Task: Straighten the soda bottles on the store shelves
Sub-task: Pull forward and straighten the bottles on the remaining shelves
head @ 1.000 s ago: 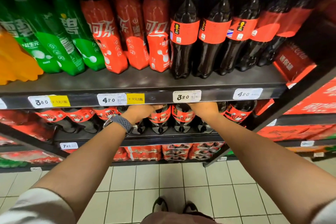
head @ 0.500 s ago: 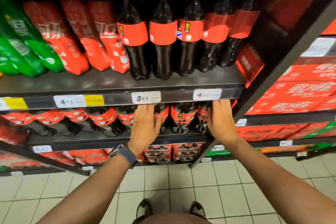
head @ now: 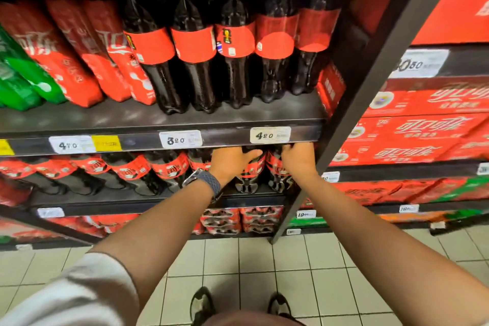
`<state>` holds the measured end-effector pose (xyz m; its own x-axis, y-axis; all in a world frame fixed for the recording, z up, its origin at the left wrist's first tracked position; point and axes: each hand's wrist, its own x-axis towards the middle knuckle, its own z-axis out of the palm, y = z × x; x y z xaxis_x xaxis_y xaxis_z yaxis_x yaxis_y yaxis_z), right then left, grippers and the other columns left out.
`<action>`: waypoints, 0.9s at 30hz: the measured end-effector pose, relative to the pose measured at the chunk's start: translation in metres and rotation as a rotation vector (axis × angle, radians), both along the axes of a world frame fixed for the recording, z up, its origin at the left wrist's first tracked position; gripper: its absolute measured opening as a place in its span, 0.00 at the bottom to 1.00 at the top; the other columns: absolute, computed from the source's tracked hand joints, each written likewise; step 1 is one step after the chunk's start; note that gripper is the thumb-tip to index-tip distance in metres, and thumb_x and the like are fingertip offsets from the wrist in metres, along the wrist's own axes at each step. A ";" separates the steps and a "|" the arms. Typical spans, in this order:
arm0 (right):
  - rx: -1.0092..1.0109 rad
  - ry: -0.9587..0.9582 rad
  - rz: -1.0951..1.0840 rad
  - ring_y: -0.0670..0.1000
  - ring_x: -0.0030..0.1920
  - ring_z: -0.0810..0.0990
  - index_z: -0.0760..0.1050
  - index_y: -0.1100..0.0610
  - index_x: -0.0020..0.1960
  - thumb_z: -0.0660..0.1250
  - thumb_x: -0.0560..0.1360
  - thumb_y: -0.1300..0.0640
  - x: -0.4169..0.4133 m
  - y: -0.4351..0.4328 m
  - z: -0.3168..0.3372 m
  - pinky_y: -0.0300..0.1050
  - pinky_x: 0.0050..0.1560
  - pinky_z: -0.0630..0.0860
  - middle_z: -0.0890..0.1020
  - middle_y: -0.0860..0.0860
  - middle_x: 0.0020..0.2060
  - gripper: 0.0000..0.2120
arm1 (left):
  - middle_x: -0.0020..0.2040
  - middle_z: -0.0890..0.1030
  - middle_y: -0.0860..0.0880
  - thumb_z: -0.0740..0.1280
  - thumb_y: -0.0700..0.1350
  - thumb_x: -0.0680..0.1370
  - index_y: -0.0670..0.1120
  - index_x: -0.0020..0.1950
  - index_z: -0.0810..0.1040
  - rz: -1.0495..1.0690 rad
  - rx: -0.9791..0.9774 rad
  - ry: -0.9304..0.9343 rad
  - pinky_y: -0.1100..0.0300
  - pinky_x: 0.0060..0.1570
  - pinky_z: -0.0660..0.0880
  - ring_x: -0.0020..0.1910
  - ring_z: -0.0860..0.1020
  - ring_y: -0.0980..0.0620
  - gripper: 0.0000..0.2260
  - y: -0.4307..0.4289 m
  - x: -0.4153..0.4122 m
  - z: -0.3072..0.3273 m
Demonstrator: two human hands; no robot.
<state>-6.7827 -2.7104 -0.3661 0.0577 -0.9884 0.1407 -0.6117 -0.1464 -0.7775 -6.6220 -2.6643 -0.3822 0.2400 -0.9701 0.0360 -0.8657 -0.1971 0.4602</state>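
Head view: right hand (head: 297, 160) curled round end cola bottle (head: 276, 167), left hand (head: 231, 164) grip hidden by shelf edge (head: 225, 137); bottle should be turned label-forward, kept upright.

Floor (head: 291, 286): pale square tiles with dark grout, 4 to 8 o'clock. Dark metal shelf (head: 79, 119) runs 9 to 1 o'clock, with white price tags (head: 180, 139) on its front edge. Slanted dark upright (head: 367, 82) at 2 o'clock. Red cartons (head: 423, 130) stacked at 3 o'clock.
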 end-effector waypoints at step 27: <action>0.037 0.152 0.020 0.61 0.60 0.73 0.73 0.62 0.60 0.61 0.76 0.62 0.000 0.014 0.007 0.49 0.61 0.69 0.76 0.61 0.57 0.14 | 0.56 0.80 0.43 0.66 0.54 0.77 0.44 0.69 0.68 -0.073 0.165 0.047 0.50 0.56 0.74 0.57 0.77 0.44 0.24 0.032 0.010 0.035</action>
<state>-6.7824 -2.6964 -0.3591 0.0956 -0.9912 0.0921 -0.7197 -0.1327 -0.6815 -6.6121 -2.6323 -0.3467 0.1661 -0.9769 -0.1346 -0.8587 -0.2104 0.4673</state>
